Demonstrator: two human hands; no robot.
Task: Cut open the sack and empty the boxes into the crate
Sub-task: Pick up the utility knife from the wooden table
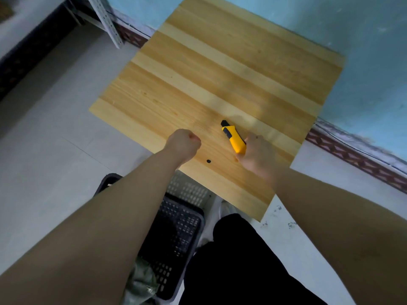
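**Head view, read left to right.** At far left I see a grey perforated metal shelf upright (pixel 105 20) above the pale grey floor (pixel 55 128). Low in the frame, a crumpled grey-green sheet material (pixel 141 280) lies at the near corner of a dark perforated plastic crate (pixel 180 227) — I cannot tell whether it is the sack. The crate sits on the floor, partly under the near edge of the light striped wooden desk (pixel 220 73), and the left forearm crosses in front of it. Over the desk's near-left part the left hand (pixel 185 143) is balled, its grip closed on nothing. I cannot judge whether it touches the wood. A small black dot (pixel 208 161) marks the board between the hands. A yellow-and-black utility knife (pixel 234 137) points its black nose away from the wearer — its rear end is wrapped in the grip of the right hand (pixel 257 155). A black trouser leg (pixel 237 260) fills the bottom, and a turquoise wall (pixel 363 62) closes the right.
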